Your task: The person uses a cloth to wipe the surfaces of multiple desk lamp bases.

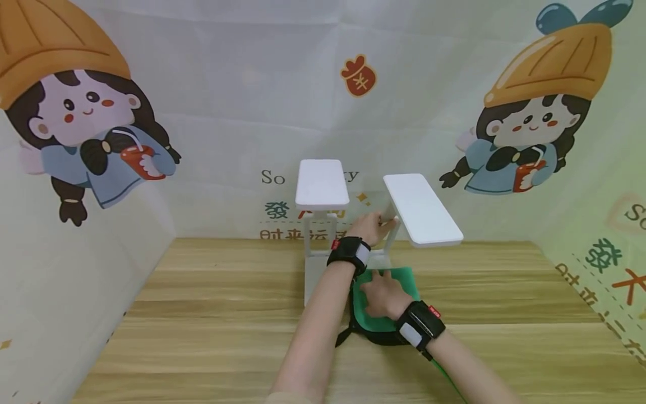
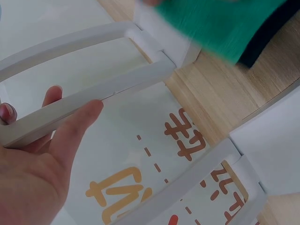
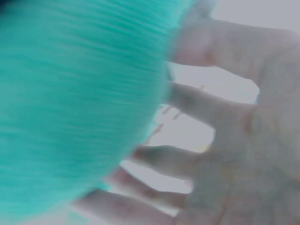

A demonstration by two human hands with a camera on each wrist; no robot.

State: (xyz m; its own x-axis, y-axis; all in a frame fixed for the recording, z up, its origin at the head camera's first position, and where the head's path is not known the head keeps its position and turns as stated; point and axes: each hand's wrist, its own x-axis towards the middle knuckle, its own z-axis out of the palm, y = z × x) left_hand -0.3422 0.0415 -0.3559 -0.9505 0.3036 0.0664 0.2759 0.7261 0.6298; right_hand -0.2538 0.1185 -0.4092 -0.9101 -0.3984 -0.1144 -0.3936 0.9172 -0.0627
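My left hand [image 1: 370,227] grips the upright of the right white stand [image 1: 424,210], whose top plate is turned at an angle. In the left wrist view, the thumb and fingers lie on opposite sides of the stand's pale bar [image 2: 112,89]. My right hand [image 1: 387,294] is over a green fabric piece [image 1: 373,324] with a black border, close in front of that stand. In the right wrist view, its spread, nearly straight fingers [image 3: 201,103] reach the edge of the ribbed green fabric [image 3: 84,103], which hides their tips.
A second white stand [image 1: 322,182] with a flat top plate stands to the left. A black tab [image 1: 344,336] sticks out from the green piece's lower left. Behind the wooden table [image 1: 212,314] hangs a printed backdrop [image 1: 242,84]. A green cord [image 1: 446,377] trails from the right wristband.
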